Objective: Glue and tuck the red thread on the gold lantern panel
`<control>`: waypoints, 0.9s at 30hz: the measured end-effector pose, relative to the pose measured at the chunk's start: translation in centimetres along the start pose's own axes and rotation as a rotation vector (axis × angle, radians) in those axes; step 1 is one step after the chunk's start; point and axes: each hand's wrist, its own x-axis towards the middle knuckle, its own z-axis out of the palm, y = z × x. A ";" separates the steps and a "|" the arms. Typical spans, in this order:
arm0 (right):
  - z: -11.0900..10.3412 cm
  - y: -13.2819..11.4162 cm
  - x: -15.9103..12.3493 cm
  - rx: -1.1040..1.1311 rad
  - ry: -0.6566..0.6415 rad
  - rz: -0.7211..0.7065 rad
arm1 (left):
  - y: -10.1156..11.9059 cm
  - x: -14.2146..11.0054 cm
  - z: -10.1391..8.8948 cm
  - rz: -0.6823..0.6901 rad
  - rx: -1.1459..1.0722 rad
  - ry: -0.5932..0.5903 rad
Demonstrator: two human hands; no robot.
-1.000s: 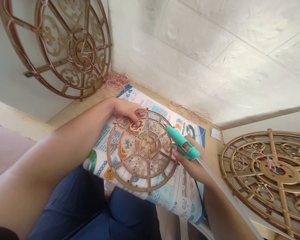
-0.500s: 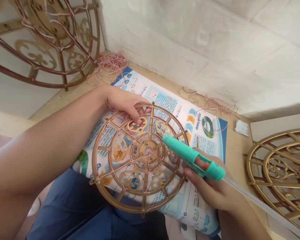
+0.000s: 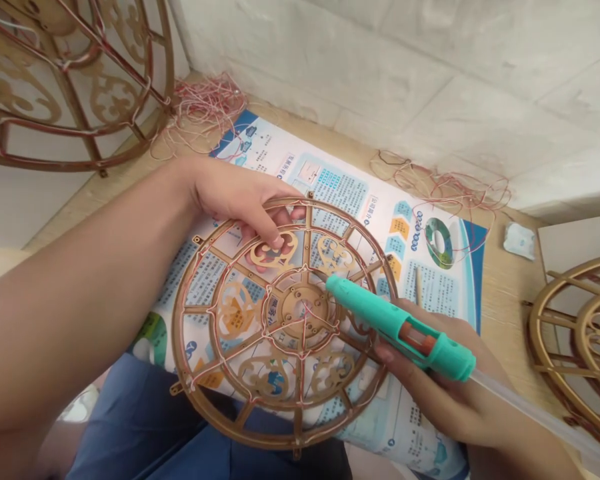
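In the head view, the left hand [image 3: 245,203] reaches in from the left, palm down, its thumb and fingers closed on the upper rim of the round gold frame [image 3: 305,303]. The right hand [image 3: 440,380], coming from the lower right, is wrapped around the green glue gun [image 3: 400,327], which points up and left. The frame lies between the hands, over the printed poster [image 3: 300,160], the gun's tip above its inner ring.
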 end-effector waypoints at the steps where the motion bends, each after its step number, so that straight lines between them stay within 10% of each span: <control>1: 0.0 -0.1 0.0 -0.013 0.004 -0.007 | 0.1 0.0 0.0 -0.001 0.014 0.004; 12: 0.0 -1.3 0.5 -0.057 0.058 0.017 | 0.4 -0.1 0.1 -0.030 0.210 0.110; 27: -0.2 -1.7 0.2 -0.304 0.197 0.199 | 1.2 -0.3 0.6 -0.033 0.130 -0.048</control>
